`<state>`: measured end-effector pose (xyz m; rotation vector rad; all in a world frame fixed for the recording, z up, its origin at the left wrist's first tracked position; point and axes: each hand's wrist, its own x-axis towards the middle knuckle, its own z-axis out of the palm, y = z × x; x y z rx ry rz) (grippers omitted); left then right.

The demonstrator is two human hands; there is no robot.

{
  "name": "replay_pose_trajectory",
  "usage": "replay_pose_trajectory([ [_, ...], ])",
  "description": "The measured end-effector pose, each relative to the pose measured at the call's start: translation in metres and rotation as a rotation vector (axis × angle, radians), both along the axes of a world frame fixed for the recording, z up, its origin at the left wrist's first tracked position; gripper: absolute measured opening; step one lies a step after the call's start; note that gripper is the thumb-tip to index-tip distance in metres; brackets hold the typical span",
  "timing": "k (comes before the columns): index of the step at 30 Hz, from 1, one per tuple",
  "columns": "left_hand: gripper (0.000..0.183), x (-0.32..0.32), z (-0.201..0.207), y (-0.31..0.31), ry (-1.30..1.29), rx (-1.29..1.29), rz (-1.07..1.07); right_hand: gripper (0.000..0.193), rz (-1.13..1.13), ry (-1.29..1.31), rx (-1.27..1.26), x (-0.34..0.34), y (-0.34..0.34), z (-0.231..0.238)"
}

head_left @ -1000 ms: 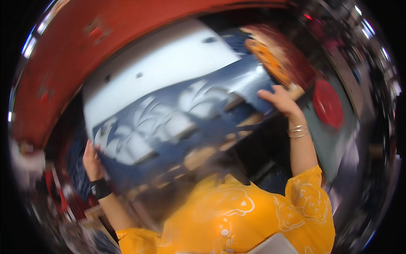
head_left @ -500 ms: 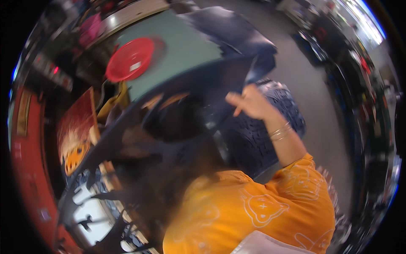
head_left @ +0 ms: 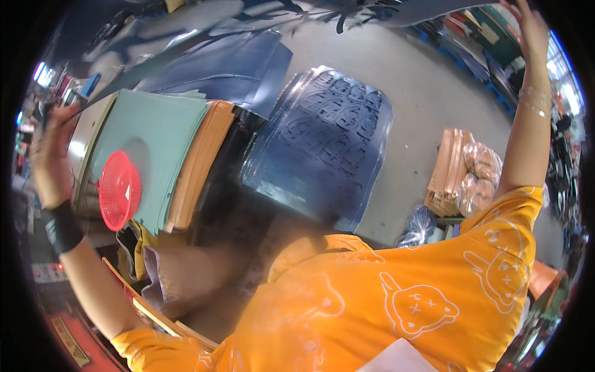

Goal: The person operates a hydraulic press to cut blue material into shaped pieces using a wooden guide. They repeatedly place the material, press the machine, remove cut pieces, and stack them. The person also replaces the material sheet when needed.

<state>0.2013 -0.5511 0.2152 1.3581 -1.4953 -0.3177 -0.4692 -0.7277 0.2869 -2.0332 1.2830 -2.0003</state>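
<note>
A dark blue, flexible sheet with cut-out holes (head_left: pixel 446 11) is stretched along the top of the head view, raised between my two spread arms. My left hand (head_left: pixel 54 158), with a black band at its wrist, is lifted at the far left, its blurred fingers closed at the sheet's left end. High at the right edge, my right hand (head_left: pixel 530 34) grips the other end; its fingertips are partly cut off by the picture's edge. Below the sheet lies a stack of dark blue sheets (head_left: pixel 297 139) with rows of rounded cut shapes.
At left, a red plastic basket (head_left: pixel 120 191) rests on a pile of green sheets (head_left: pixel 152 133), with orange-brown sheets (head_left: pixel 201 164) beside it. Smooth dark blue sheets (head_left: pixel 217 68) lie farther back. Wrapped bundles (head_left: pixel 478 170) and tan stacks (head_left: pixel 447 164) stand at right on the grey floor.
The cut-out sheet has swung from in front of me up to the far side. My right arm has risen to the right, and my left hand has come into view.
</note>
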Motion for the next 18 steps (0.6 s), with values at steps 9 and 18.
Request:
replay_pose_trajectory([
  [9, 0.055, -0.102, -0.375, -0.022, -0.343, 0.389, -0.112, 0.041, -0.016, 0.692, 0.888, -0.095, 0.148, -0.38],
  [18, 0.038, -0.002, -0.548, 0.228, -0.086, 1.099, 0.224, 0.039, 0.38, 0.662, 1.661, 0.067, 0.113, -0.565],
])
